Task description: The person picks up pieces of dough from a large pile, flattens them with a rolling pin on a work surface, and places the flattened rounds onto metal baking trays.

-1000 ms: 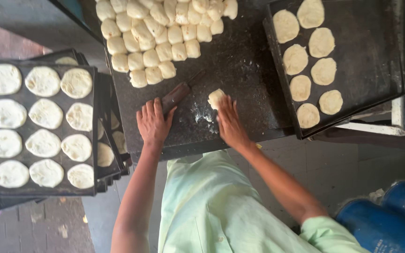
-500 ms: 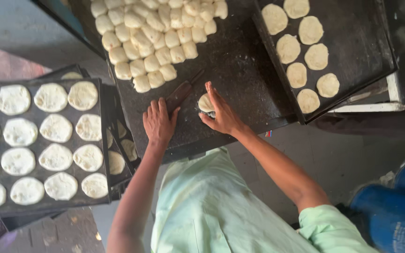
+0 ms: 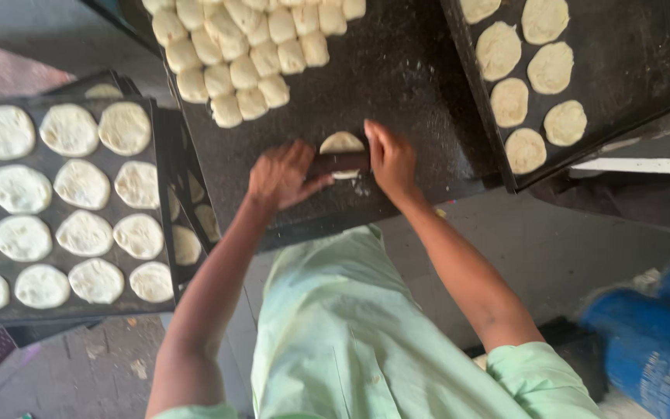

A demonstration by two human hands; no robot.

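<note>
A dark wooden rolling pin (image 3: 340, 164) lies across a pale piece of dough (image 3: 341, 143) on the black work board (image 3: 397, 85). My left hand (image 3: 282, 175) presses on the pin's left end and my right hand (image 3: 389, 157) on its right end. The dough shows above the pin, partly flattened. A heap of several small dough balls (image 3: 246, 46) sits further back on the board.
A black tray (image 3: 630, 54) at the right carries several flattened dough rounds (image 3: 512, 101). At the left, a stack of trays (image 3: 166, 194) holds rows of rounds (image 3: 83, 182). A blue barrel (image 3: 649, 349) lies at the lower right on the concrete floor.
My right hand put the dough piece down on the board. Both hands then came onto the rolling pin, which now lies across the dough.
</note>
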